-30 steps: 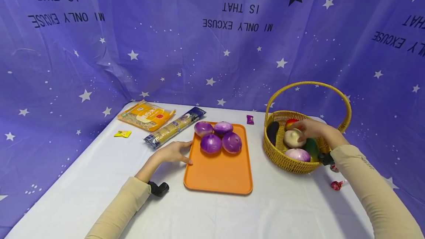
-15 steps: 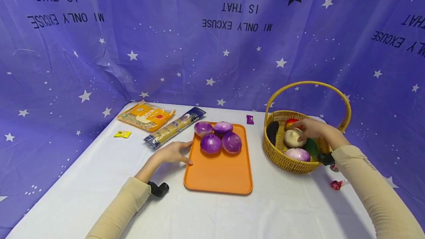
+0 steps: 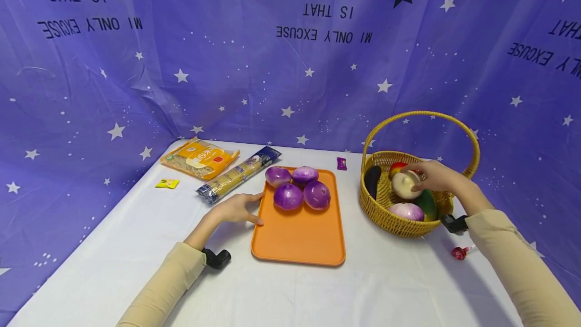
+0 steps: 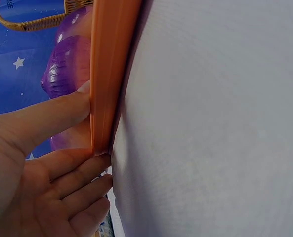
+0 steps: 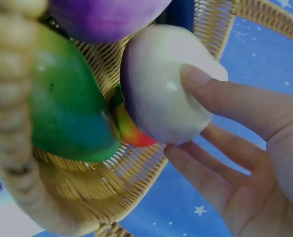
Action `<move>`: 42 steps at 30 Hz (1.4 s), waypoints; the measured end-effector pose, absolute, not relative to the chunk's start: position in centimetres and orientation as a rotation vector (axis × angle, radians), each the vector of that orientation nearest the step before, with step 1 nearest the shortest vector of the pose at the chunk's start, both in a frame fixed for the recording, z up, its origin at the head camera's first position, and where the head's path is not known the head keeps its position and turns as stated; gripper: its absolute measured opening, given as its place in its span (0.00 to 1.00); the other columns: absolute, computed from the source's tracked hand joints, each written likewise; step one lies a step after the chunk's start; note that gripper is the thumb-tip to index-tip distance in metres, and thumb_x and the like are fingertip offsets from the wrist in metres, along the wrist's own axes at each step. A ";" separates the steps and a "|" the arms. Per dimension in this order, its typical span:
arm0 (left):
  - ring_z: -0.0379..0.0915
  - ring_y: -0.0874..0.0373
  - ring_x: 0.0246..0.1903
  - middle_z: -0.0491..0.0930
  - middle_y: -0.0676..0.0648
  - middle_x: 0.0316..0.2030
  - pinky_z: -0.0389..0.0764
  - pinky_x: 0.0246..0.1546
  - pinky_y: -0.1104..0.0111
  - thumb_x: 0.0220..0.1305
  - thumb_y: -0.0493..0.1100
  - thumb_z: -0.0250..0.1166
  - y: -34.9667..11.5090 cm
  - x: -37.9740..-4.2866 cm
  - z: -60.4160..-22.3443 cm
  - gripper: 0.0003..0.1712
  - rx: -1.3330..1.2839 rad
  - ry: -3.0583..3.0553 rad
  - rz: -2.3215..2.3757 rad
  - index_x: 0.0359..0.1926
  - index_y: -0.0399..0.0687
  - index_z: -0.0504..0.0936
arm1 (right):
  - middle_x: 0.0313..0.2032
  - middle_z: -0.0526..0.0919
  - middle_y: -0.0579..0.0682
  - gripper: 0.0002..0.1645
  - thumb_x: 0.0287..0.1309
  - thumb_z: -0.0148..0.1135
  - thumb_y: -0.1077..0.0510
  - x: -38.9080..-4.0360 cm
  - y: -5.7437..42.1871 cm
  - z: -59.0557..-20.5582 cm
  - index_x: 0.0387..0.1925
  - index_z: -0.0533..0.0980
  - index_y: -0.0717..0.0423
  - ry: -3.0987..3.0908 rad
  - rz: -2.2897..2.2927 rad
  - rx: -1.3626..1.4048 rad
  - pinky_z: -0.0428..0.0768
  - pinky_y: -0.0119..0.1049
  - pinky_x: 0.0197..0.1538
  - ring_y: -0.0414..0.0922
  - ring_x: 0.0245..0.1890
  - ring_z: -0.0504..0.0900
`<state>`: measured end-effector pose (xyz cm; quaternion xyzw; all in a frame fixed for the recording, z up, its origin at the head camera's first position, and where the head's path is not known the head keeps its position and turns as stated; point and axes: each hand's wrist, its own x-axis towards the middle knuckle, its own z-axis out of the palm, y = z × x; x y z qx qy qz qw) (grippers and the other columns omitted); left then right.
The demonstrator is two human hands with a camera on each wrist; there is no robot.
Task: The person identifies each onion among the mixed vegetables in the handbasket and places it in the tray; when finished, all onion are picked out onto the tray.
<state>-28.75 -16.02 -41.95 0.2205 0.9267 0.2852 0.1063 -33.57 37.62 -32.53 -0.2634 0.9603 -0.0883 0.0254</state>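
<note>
In the head view my left hand holds the left rim of an orange tray. Up close in the left wrist view, the thumb lies over the tray's rim and other fingertips meet its lower edge. Several purple onions sit at the tray's far end. My right hand pinches a white-and-purple onion between thumb and fingers, inside the wicker basket. Also in the basket are another purple-white onion, a dark eggplant, a red-yellow fruit and a green vegetable.
The basket's tall handle arches over its contents. Left of the tray lie a noodle packet, an orange food bag and a yellow candy. A purple candy and a red lollipop lie on the white table.
My right hand has shifted slightly right and up, bringing the pinched onion with it inside the basket. My left hand and the tray stay in place.
</note>
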 end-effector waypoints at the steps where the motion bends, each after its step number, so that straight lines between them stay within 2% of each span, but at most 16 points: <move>1: 0.60 0.38 0.65 0.66 0.34 0.65 0.62 0.65 0.49 0.49 0.53 0.76 -16.0 -28.8 -42.0 0.51 0.652 2.729 0.840 0.69 0.38 0.64 | 0.46 0.81 0.60 0.31 0.47 0.75 0.59 -33.3 37.6 -32.4 0.55 0.77 0.62 2.980 -0.296 -0.814 0.78 0.50 0.41 0.54 0.41 0.78; 2: 0.60 0.38 0.65 0.66 0.34 0.65 0.62 0.65 0.49 0.49 0.53 0.76 -16.0 -28.8 -42.0 0.51 0.653 2.728 0.841 0.69 0.38 0.64 | 0.47 0.81 0.61 0.31 0.47 0.75 0.60 -33.1 37.7 -32.3 0.55 0.76 0.62 2.994 -0.319 -0.817 0.77 0.53 0.44 0.55 0.43 0.79; 6: 0.60 0.38 0.65 0.66 0.34 0.65 0.61 0.65 0.49 0.49 0.53 0.76 -16.0 -28.7 -41.9 0.51 0.660 2.725 0.849 0.69 0.37 0.64 | 0.47 0.81 0.63 0.31 0.46 0.75 0.63 -31.8 37.4 -31.9 0.54 0.76 0.64 3.077 -0.374 -0.874 0.77 0.57 0.46 0.59 0.45 0.80; 11: 0.59 0.38 0.65 0.66 0.34 0.65 0.61 0.66 0.49 0.49 0.52 0.76 -16.0 -28.6 -41.8 0.51 0.659 2.721 0.858 0.69 0.37 0.64 | 0.47 0.82 0.62 0.32 0.44 0.76 0.63 -29.9 36.5 -31.8 0.55 0.77 0.63 3.190 -0.422 -0.929 0.80 0.53 0.41 0.56 0.40 0.81; 22: 0.59 0.38 0.65 0.66 0.34 0.65 0.61 0.66 0.49 0.49 0.53 0.76 -16.1 -28.8 -41.8 0.51 0.649 2.718 0.857 0.69 0.37 0.64 | 0.50 0.81 0.59 0.38 0.37 0.76 0.72 -25.5 33.5 -31.9 0.55 0.76 0.61 3.333 -0.597 -1.128 0.82 0.49 0.37 0.54 0.43 0.80; 30: 0.59 0.38 0.65 0.65 0.34 0.65 0.60 0.66 0.48 0.49 0.53 0.76 -16.1 -28.9 -42.0 0.51 0.643 2.713 0.852 0.69 0.37 0.63 | 0.52 0.80 0.58 0.42 0.33 0.79 0.69 -23.2 30.3 -32.4 0.57 0.75 0.60 3.370 -0.669 -1.208 0.79 0.53 0.47 0.57 0.50 0.78; 36: 0.58 0.38 0.65 0.65 0.34 0.65 0.60 0.66 0.49 0.50 0.53 0.75 -16.1 -28.9 -42.0 0.51 0.642 2.714 0.849 0.70 0.37 0.63 | 0.57 0.78 0.57 0.41 0.38 0.78 0.67 -22.2 27.6 -33.6 0.59 0.75 0.56 3.266 -0.717 -1.279 0.76 0.57 0.53 0.57 0.56 0.75; 42: 0.59 0.36 0.65 0.66 0.33 0.64 0.60 0.66 0.48 0.49 0.53 0.76 -16.0 -28.7 -41.9 0.51 0.685 2.725 0.847 0.69 0.35 0.64 | 0.58 0.77 0.55 0.39 0.41 0.78 0.65 -21.7 24.4 -35.0 0.59 0.75 0.55 3.151 -0.788 -1.373 0.76 0.53 0.57 0.55 0.58 0.74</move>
